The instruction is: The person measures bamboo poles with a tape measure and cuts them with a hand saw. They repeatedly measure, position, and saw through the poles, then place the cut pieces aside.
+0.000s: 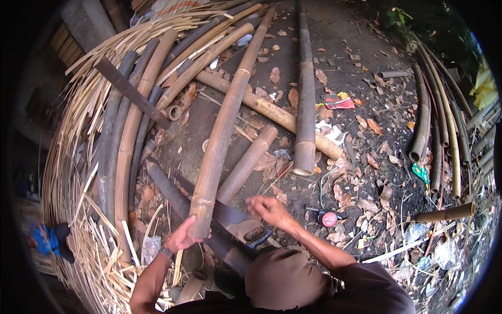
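Observation:
My left hand (pixel 182 236) grips the near end of a long tan bamboo pole (pixel 225 120) that runs away from me across the ground. The pole's end rests over a dark bamboo piece (pixel 167 189) lying crosswise. A hand saw (pixel 240 222) with a dark handle lies just right of the pole's end. My right hand (pixel 269 210) hovers over the saw, fingers spread, holding nothing; whether it touches the saw I cannot tell.
Several more bamboo poles (pixel 306 104) lie on the dirt ahead, and thin bamboo strips (pixel 78 157) are piled at the left. Green bamboo canes (pixel 444 120) lie at the right. A red tape measure (pixel 328 217) sits among dry leaves and litter.

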Demonstrator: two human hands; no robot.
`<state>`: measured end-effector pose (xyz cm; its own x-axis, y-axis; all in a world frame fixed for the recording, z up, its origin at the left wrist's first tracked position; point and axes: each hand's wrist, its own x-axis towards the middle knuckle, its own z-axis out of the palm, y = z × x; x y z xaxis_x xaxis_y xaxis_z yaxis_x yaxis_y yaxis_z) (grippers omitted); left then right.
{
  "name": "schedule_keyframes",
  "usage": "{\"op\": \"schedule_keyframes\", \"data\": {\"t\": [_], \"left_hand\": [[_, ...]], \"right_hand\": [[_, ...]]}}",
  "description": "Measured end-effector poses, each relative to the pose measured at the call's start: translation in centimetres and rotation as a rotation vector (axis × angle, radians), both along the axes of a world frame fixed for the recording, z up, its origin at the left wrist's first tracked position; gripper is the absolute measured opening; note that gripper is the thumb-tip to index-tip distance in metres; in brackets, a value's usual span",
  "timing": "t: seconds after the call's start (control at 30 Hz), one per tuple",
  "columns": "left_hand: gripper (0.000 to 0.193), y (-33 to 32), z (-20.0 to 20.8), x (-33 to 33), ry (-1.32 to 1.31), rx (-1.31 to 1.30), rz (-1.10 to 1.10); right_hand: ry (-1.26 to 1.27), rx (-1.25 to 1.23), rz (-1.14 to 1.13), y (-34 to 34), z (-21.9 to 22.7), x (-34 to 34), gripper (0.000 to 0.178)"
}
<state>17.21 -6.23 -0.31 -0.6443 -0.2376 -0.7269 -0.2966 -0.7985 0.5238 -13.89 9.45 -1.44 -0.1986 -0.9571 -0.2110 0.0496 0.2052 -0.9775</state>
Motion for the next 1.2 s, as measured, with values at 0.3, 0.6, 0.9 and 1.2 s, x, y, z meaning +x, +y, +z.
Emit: {"op": "schedule_keyframes", "data": {"t": [0.3, 0.6, 0.9, 1.2], "left_hand": [[0.075, 11.3, 6.3, 16.6, -0.083, 0.016, -0.008], [0.076, 10.3, 19.0, 23.8, -0.889, -0.625, -0.018], [0.090, -1.6, 11.6, -3.8, -0.960, -1.544, -0.365], [0.077, 4.7, 8.0, 1.0, -0.946, -1.175, -0.443]], "right_hand": [[-0.627, -0.044, -0.218, -18.3, -1.2, -2.5, 0.081], [-0.966, 0.122, -0.164, -17.2, -0.7, 15.2, 0.093], [-1.205, 0.361, 0.654, -1.5, 0.0, 33.5, 0.075], [-0.262, -0.463, 1.078, -0.2, -2.1, 24.6, 0.024]]}}
